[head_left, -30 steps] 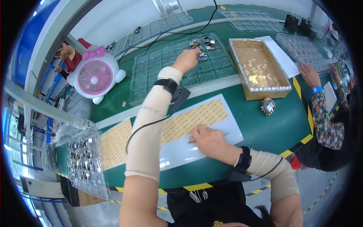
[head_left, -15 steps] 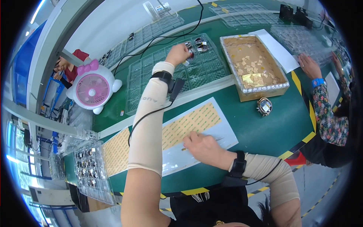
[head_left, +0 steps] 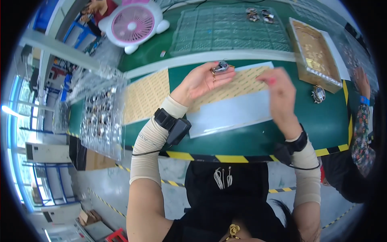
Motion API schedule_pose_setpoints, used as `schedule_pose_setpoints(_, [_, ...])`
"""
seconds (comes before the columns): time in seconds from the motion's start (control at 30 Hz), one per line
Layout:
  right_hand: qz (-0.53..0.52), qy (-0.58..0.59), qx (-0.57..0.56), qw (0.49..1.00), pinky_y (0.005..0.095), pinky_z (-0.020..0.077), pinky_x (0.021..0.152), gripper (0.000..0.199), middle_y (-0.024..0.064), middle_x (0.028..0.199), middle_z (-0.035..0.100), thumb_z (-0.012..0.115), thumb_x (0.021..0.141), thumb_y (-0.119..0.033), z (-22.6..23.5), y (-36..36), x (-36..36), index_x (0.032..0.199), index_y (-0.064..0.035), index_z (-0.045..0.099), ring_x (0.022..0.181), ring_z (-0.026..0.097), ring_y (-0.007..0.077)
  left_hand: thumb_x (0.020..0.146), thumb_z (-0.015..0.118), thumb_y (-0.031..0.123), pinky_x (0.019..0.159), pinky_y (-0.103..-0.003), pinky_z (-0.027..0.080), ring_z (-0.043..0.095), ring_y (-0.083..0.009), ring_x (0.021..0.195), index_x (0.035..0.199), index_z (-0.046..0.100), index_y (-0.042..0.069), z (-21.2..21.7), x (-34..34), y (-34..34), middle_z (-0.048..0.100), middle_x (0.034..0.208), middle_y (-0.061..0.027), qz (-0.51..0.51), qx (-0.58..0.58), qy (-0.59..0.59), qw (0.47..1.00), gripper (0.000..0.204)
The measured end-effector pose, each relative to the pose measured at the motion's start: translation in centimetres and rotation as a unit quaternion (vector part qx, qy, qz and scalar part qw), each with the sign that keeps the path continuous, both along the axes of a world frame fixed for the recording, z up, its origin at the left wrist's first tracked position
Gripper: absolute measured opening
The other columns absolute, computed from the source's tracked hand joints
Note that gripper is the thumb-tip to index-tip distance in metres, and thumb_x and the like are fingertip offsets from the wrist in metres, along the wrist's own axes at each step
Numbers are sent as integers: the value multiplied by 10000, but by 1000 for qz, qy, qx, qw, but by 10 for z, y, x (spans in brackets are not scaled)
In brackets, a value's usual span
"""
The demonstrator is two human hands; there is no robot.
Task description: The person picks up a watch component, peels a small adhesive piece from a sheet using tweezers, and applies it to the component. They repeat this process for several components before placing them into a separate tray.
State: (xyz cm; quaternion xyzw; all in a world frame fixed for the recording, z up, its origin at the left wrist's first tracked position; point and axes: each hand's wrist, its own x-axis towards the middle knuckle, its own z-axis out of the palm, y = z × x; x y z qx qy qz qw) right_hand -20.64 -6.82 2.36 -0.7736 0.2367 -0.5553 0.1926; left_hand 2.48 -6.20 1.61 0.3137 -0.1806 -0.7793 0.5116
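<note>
A small round electronic assembly with a shiny metal rim [head_left: 221, 67] rests in my left hand [head_left: 200, 82], held by the thumb over outstretched fingers, with the palm up. Below and beside it lies a sheet of tan stickers with green marks [head_left: 246, 82], part of its pale backing [head_left: 234, 111] bare. Over the right end of this sheet is my right hand [head_left: 281, 99], its fingers smeared by motion; whether they hold anything cannot be made out. Another round assembly [head_left: 318, 94] sits on the green table to the right.
A second tan sticker sheet [head_left: 147, 94] and a clear tray of small parts [head_left: 102, 117] lie at left. Behind are a large clear tray [head_left: 229, 32] and a pink-and-white fan [head_left: 132, 26]. A box with tan scraps [head_left: 318, 74] stands right, near a co-worker's hand [head_left: 361, 82].
My left hand has come back from the clear tray with a round assembly and turned palm up. My right hand has lifted and moved right across the sticker sheet. The view has shifted.
</note>
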Motion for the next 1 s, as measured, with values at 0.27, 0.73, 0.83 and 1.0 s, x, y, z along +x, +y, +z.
schedule_pose_setpoints(0.27, [206,-185,485,830,275,500,613,185,172,913,605,510,883,-138,-7,17,39,876,39,562,697,599,192,949,289,259,981,-458,371,420,-366,1158,1159,368,-51,-35,17,44,413,1231,-251,66,-22,152,986,382])
schedule_pose_setpoints(0.73, [206,-53,542,813,276,529,665,199,177,915,610,509,878,-109,-42,39,80,959,71,536,736,625,197,936,277,212,988,-430,358,455,-280,1122,1147,402,24,-44,23,41,485,1142,-178,110,-33,131,985,309])
schedule_pose_setpoints(0.83, [260,-20,509,820,279,529,665,203,177,900,611,503,880,-103,-43,41,82,966,78,538,732,627,205,932,283,209,984,-434,364,462,-290,1114,1141,406,21,-44,23,41,483,1141,-187,119,-37,114,986,307])
schedule_pose_setpoints(1.0, [277,-72,546,787,280,530,656,209,177,884,614,493,884,-107,-32,41,73,961,81,543,712,630,213,928,291,217,972,-448,380,476,-323,1094,1128,410,14,-41,23,43,476,1142,-213,119,-40,98,987,309])
